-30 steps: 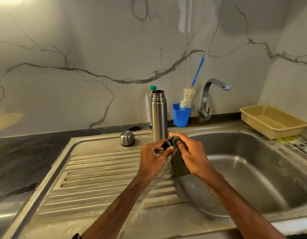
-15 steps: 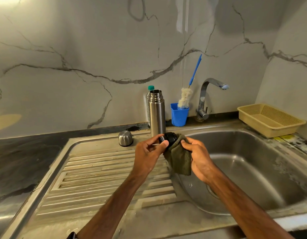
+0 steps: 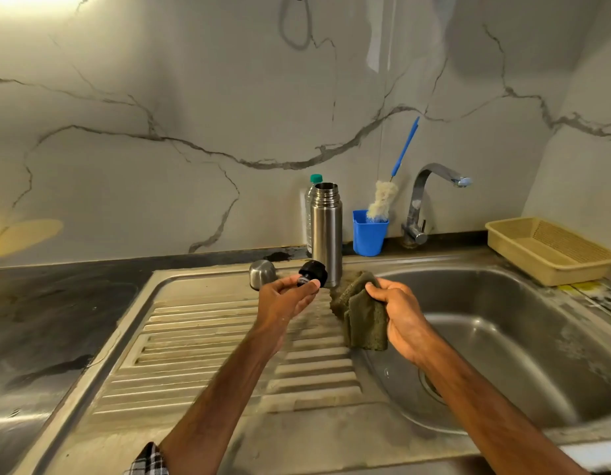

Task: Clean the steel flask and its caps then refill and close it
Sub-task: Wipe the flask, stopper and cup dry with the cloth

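Your left hand point(image 3: 283, 299) pinches the black stopper cap point(image 3: 312, 273) between thumb and fingertips. You hold it above the back of the ribbed drainboard point(image 3: 211, 344), tilted, with its rounded top turned up and to the right. Your right hand point(image 3: 396, 313) grips a folded olive-green cloth point(image 3: 362, 313); your fingers curl round its upper edge and the rest hangs down over the inner rim of the sink basin point(image 3: 537, 337). Cloth and cap are apart, with a small gap between them.

The steel flask point(image 3: 326, 234) stands upright and open-mouthed at the back edge of the sink unit, just behind the cap you hold. Its steel cup lid point(image 3: 262, 274) sits mouth down on the drainboard to the flask's left, near your left thumb. A clear plastic bottle point(image 3: 310, 204) with a green top stands right behind the flask, against the marbled wall point(image 3: 160, 97).

To the flask's right a blue cup point(image 3: 367, 236) holds a bottle brush point(image 3: 383, 200) with a blue handle. Beyond it rises the tap point(image 3: 431, 186), its spout over the basin. A yellow basket point(image 3: 551, 248) rests at the far right, beside the basin. A checked sleeve point(image 3: 150, 461) shows on your left arm at the bottom edge
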### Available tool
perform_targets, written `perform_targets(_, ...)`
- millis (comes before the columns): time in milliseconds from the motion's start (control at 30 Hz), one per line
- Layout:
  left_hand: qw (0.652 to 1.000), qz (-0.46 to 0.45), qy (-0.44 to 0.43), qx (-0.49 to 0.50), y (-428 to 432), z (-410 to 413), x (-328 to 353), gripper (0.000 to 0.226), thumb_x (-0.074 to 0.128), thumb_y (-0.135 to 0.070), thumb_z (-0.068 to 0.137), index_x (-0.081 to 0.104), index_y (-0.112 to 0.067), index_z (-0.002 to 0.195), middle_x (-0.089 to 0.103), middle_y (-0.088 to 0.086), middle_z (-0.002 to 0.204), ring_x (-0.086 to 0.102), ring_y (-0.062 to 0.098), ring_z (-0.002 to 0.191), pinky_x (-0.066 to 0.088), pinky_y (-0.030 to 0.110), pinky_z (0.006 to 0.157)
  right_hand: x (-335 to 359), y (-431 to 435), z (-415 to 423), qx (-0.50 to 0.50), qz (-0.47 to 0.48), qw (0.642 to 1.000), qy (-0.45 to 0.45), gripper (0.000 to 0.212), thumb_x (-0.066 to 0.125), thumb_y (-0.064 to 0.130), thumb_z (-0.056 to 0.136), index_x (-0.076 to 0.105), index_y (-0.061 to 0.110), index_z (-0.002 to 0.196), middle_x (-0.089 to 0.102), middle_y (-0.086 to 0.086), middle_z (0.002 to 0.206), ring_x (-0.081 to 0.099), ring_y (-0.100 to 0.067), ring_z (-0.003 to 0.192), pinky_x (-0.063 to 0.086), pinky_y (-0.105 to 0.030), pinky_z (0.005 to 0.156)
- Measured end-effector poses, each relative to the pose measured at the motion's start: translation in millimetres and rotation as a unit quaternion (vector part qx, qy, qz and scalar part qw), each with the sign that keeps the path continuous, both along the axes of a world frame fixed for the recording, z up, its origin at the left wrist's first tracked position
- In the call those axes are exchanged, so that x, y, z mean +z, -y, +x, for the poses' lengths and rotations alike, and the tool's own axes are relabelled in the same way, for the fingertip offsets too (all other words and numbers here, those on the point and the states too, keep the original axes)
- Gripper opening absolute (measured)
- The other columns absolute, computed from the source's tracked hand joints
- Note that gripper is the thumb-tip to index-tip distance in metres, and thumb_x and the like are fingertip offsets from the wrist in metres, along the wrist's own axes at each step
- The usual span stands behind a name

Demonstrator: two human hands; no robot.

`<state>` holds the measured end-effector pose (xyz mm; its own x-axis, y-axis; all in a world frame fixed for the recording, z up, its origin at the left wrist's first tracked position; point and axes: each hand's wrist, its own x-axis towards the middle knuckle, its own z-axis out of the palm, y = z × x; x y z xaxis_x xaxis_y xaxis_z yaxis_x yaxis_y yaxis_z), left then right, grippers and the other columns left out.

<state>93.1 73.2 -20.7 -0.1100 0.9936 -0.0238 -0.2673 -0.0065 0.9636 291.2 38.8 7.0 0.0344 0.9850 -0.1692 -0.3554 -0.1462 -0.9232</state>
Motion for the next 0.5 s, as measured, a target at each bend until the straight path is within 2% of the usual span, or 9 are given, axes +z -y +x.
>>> perform_targets(67, 0.994, -0.015, 0.098, -0.034, -1, -7, 2, 0.070, 0.088, -0.005, 0.070, 0.056, 0.004, 0.131, 0.066, 0.028, 0.124, 0.074, 0.031, 0.103, 0.061, 0.038, 0.089, 3, -5, -3, 0.000, -0.013, 1.000, -0.007, 0.024, 0.049, 0.005, 0.101, 0.067, 0.004, 0.115, 0.075, -0.018, 0.103, 0.073, -0.025, 0.088, 0.058, -0.034, 0.066)
perform_targets(133, 0.995, -0.010, 0.100, -0.022, -1, -11, 5, 0.080, 0.089, -0.006, 0.067, 0.050, 0.002, 0.137, 0.064, 0.026, 0.128, 0.074, 0.031, 0.104, 0.062, 0.038, 0.088, 8, -12, -6, -0.008, -0.020, 1.000, -0.022, 0.023, 0.049, 0.008, 0.101, 0.068, 0.007, 0.114, 0.074, -0.016, 0.104, 0.072, -0.027, 0.092, 0.057, -0.036, 0.068)
perform_targets(200, 0.999, 0.028, 0.003, 0.017, -1, -14, 8, 0.066, 0.088, -0.007, 0.073, 0.058, -0.002, 0.131, 0.069, 0.019, 0.122, 0.074, 0.026, 0.102, 0.062, 0.036, 0.085, 11, -20, -10, -0.027, -0.029, 0.998, -0.046, 0.021, 0.051, 0.010, 0.101, 0.069, 0.009, 0.112, 0.075, -0.014, 0.101, 0.070, -0.027, 0.094, 0.055, -0.039, 0.071)
perform_targets(267, 0.985, 0.080, -0.137, 0.061, -4, -22, 11, 0.051, 0.088, -0.015, 0.076, 0.068, -0.012, 0.124, 0.074, 0.007, 0.112, 0.073, 0.015, 0.099, 0.062, 0.028, 0.080, 10, -25, -17, -0.039, -0.046, 0.996, -0.073, 0.019, 0.052, 0.011, 0.101, 0.069, 0.010, 0.107, 0.076, -0.012, 0.095, 0.069, -0.027, 0.092, 0.054, -0.041, 0.073)
perform_targets(333, 0.954, 0.120, -0.258, 0.092, -9, -27, 16, 0.044, 0.088, -0.023, 0.078, 0.073, -0.018, 0.119, 0.075, -0.002, 0.106, 0.072, 0.007, 0.093, 0.060, 0.021, 0.078, 3, -26, -22, -0.044, -0.062, 0.994, -0.083, 0.019, 0.051, 0.011, 0.101, 0.069, 0.009, 0.106, 0.076, -0.011, 0.091, 0.069, -0.027, 0.090, 0.054, -0.041, 0.072)
perform_targets(400, 0.914, 0.146, -0.365, 0.097, -20, -30, 21, 0.039, 0.087, -0.027, 0.079, 0.076, -0.019, 0.115, 0.076, -0.004, 0.101, 0.073, 0.008, 0.089, 0.059, 0.022, 0.081, -6, -29, -24, -0.061, -0.067, 0.993, -0.073, 0.019, 0.052, 0.011, 0.100, 0.069, 0.008, 0.107, 0.075, -0.012, 0.091, 0.070, -0.027, 0.087, 0.055, -0.039, 0.070)
perform_targets(500, 0.865, 0.152, -0.474, 0.064, -45, -29, 28, 0.025, 0.086, -0.025, 0.079, 0.079, -0.017, 0.101, 0.077, -0.004, 0.091, 0.072, 0.011, 0.082, 0.057, 0.024, 0.077, -12, -34, -21, -0.100, -0.061, 0.991, -0.058, 0.018, 0.052, 0.010, 0.100, 0.069, 0.007, 0.106, 0.074, -0.012, 0.091, 0.069, -0.027, 0.084, 0.056, -0.039, 0.074)
